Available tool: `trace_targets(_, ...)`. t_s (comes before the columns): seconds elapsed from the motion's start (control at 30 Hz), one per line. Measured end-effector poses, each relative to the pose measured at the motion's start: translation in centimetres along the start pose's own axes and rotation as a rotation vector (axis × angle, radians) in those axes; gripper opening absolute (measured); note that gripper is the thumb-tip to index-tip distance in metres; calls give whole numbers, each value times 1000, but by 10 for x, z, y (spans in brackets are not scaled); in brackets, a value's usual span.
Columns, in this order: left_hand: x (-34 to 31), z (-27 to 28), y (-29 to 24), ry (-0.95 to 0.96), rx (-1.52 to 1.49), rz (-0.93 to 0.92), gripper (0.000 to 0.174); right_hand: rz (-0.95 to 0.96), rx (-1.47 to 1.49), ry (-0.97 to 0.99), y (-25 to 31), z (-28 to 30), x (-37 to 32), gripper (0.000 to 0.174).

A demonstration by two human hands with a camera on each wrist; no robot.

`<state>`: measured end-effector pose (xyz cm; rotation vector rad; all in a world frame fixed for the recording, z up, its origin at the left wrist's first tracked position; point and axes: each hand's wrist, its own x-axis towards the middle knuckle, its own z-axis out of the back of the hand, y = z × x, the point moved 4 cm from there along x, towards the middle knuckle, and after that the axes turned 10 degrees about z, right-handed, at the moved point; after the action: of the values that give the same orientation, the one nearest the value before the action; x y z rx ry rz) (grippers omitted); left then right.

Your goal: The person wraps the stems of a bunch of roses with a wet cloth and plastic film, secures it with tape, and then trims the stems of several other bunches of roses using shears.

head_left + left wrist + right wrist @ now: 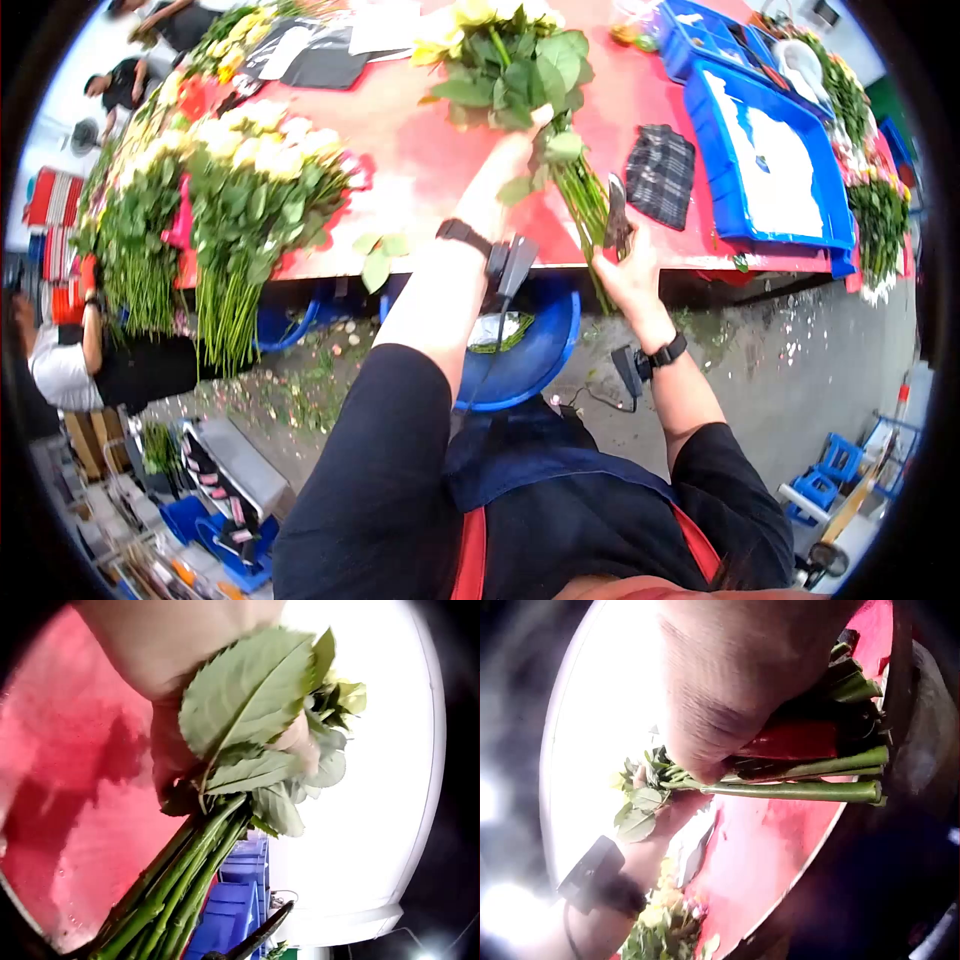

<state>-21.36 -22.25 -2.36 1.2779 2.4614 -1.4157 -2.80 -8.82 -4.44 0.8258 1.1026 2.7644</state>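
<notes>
My left hand (pixel 522 145) grips a bunch of pale yellow roses (pixel 535 75) around the upper stems, just under the leaves. In the left wrist view, large leaves (pixel 247 697) cover much of that hand. The bare green stems (pixel 580 195) slant down toward me past the table's edge. Pruning shears (pixel 617 205) are in my right hand (pixel 632 275), dark blades pointing up alongside the stems. Their red handle (pixel 795 741) shows under the right palm in the right wrist view, close against the cut stem ends (pixel 866 791).
Bundles of roses (pixel 230 215) lie at the left of the red table (pixel 410 190). A plaid cloth (pixel 660 175) and blue tray (pixel 728 205) are on the right. Below the edge stands a blue tub (pixel 562 350). Another person (pixel 70 365) is at the left.
</notes>
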Motion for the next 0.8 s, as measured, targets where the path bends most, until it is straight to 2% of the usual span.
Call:
trace_targets(0.03,27,-11,0,43,41,61,38,-120,-37,18,0,11,17,55)
trace_targets(0.1,51,-14,2,-237,350,81,41,-182,-176,-16,-43,14,30,56)
trace_targets(0.13,52,-35,5,-39,114,-7,44,-194,-240,-11,-56,17,35,56)
trace_targets(0.17,46,-37,11,-187,195,33,45,-209,-304,-7,-68,19,40,56)
trace_targets(0.2,48,-32,21,-174,243,43,46,-188,-381,-21,-82,16,40,56)
trace_targets(0.23,49,-24,29,-161,292,54,47,-306,-337,71,-85,16,46,56)
trace_targets(0.3,11,-18,33,-184,461,142,47,-294,-414,194,-83,21,49,57)
trace_targets(0.37,-20,18,46,-156,526,64,44,56,-583,12,-52,26,40,58)
trace_targets(0.4,-42,39,50,-209,557,90,43,135,-511,-2,-28,27,35,58)
trace_targets(0.43,-67,56,49,-265,587,106,41,122,-423,36,-10,18,26,57)
trace_targets(0.5,-126,86,43,-433,458,162,40,118,-189,234,28,-9,6,55)
trace_targets(0.57,-176,136,36,-614,534,156,33,151,-132,324,48,-51,-11,49)
trace_targets(0.63,-213,193,27,-760,757,102,26,64,-206,527,46,-89,-11,38)
trace_targets(0.67,-247,223,20,-875,864,75,23,-46,-279,596,43,-105,0,35)
trace_targets(0.7,-273,242,11,-938,925,-81,17,72,-212,374,44,-111,1,32)
trace_targets(0.73,-298,260,0,-992,1044,-152,15,11,-230,443,43,-120,9,37)
trace_targets(0.77,-319,276,-11,-1078,1109,-189,15,99,-238,362,37,-128,14,41)
trace_targets(0.8,-338,302,-19,-1135,1115,-219,15,118,-344,373,31,-134,17,45)
